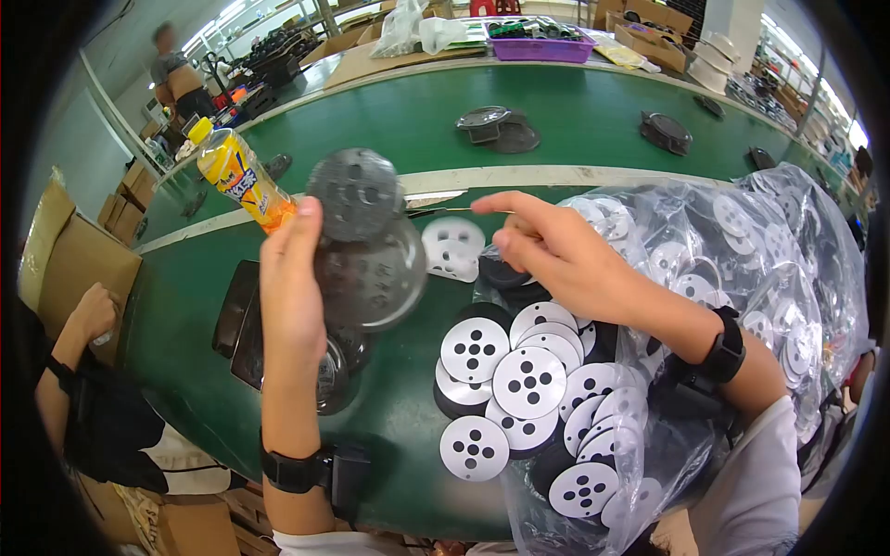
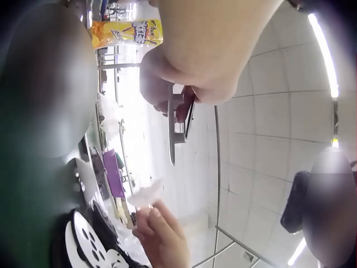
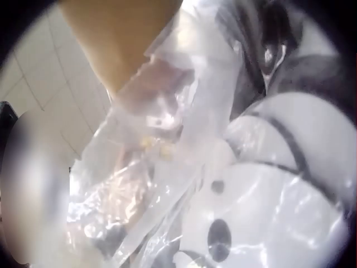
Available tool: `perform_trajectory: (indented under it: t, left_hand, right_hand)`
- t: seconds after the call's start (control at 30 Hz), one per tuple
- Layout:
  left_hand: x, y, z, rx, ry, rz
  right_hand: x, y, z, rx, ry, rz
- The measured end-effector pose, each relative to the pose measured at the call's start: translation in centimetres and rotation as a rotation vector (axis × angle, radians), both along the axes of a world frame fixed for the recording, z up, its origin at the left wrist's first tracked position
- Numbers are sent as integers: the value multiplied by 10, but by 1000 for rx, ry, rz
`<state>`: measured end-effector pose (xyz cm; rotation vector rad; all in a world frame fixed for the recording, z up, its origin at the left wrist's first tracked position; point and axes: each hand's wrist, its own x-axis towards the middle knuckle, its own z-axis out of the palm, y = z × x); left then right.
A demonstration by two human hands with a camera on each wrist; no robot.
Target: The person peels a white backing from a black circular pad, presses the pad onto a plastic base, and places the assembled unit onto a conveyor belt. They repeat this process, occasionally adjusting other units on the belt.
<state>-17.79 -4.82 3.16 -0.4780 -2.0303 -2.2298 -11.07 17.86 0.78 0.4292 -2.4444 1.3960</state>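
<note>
Head view: left hand raised above the green conveyor table, fingers curled round the edge of a round grey plastic disc with holes stacked against a larger clear round cover; both held nearly upright, faces turned toward the right. Right hand just to the right of them, index finger stretched out and pointing left at the disc, other fingers loosely bent, seemingly holding nothing, though cannot tell for certain. Below and right of that hand, white round discs with black dots spilling from a clear plastic bag.

Left wrist view: held parts seen edge-on below the palm, long edge running vertically; right hand's fingers lower down, apart from them.

Right wrist view: mostly crinkled bag film over white discs; finger state not readable here.
</note>
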Motion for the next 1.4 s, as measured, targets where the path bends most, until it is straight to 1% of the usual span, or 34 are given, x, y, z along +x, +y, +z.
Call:
perform_trajectory:
  t: [0.03, 0.1, 0.17, 0.2, 0.23, 0.3, 0.33, 0.37, 0.43, 0.47, 0.5, 0.57, 0.6, 0.63, 0.7, 0.73, 0.8, 0.87, 0.93, 1.0, 1.03, 1.07, 1.1, 1.13, 1.17, 1.23, 1.3, 1.37, 1.4]
  left_hand:
    - [1, 3, -2, 15, -28, -43]
    - [11, 10, 1, 30, -47, -68]
    - [19, 16, 4, 75, -31, -197]
    - [23, 19, 2, 61, -62, -198]
    - [28, 23, 2, 63, -60, -201]
    - [38, 31, 2, 126, -139, -358]
    - [43, 32, 3, 98, -170, -433]
    - [47, 34, 3, 103, -169, -439]
    - [54, 37, 3, 112, -205, -547]
    - [56, 36, 3, 92, -242, -569]
    - [58, 36, 4, 91, -241, -569]
    - [61, 38, 4, 12, -185, -575]
    - [65, 42, 5, 30, -177, -530]
    - [64, 41, 2, 30, -179, -530]
    - [62, 40, -5, 80, -164, -649]
    - [64, 40, -4, 79, -167, -649]
    - [70, 44, -1, 7, -235, -507]
    - [73, 47, 1, 27, -225, -502]
    - [73, 46, 0, 49, -214, -499]
    - [69, 43, -5, 66, -213, -545]
    - [67, 42, -5, 67, -213, -545]
    - [65, 42, -5, 157, -221, -547]
    - [63, 42, -4, 246, -227, -549]
    - [59, 39, -4, 217, -203, -601]
    - [59, 40, -5, 219, -199, -601]
    - [59, 43, -9, 364, -198, -590]
    - [54, 43, -11, 385, -201, -566]
    - [46, 41, -15, 325, -60, -558]
    - [44, 41, -16, 320, -57, -559]
  right_hand:
    - [4, -1, 10, 8, -157, 4]
    - [8, 3, 15, 46, -163, 9]
    - [7, 7, 13, -116, -37, 38]
    - [2, 4, 16, -252, 93, 101]
    - [6, 3, 20, -249, 95, 99]
    - [18, 1, 35, -339, 43, 143]
    - [19, 5, 37, -233, 133, 200]
    - [19, 6, 36, -227, 133, 195]
    - [18, 6, 33, -189, 214, 335]
    - [18, 6, 35, -138, 258, 352]
    - [19, 7, 40, -139, 259, 352]
    - [24, 9, 48, -52, 185, 435]
    - [26, 7, 51, -53, 183, 435]
    - [27, 4, 52, -54, 194, 432]
    - [27, 1, 51, -56, 202, 429]
    - [25, -1, 49, -58, 247, 438]
    - [23, -3, 44, -64, 288, 449]
    - [23, -6, 39, -120, 297, 416]
    - [20, -4, 38, -115, 328, 433]
    - [21, 0, 39, -104, 363, 449]
    - [24, 3, 43, -156, 262, 376]
    - [28, 5, 48, -207, 161, 301]
    - [31, 5, 52, -333, 105, 238]
    - [32, 6, 55, -421, 94, 269]
    - [32, 8, 58, -507, 83, 302]
    - [31, 16, 59, -491, 60, 306]
    - [31, 15, 58, -481, 39, 310]
    - [34, 2, 55, -1039, -325, 494]
    - [33, -1, 55, -1170, -423, 516]
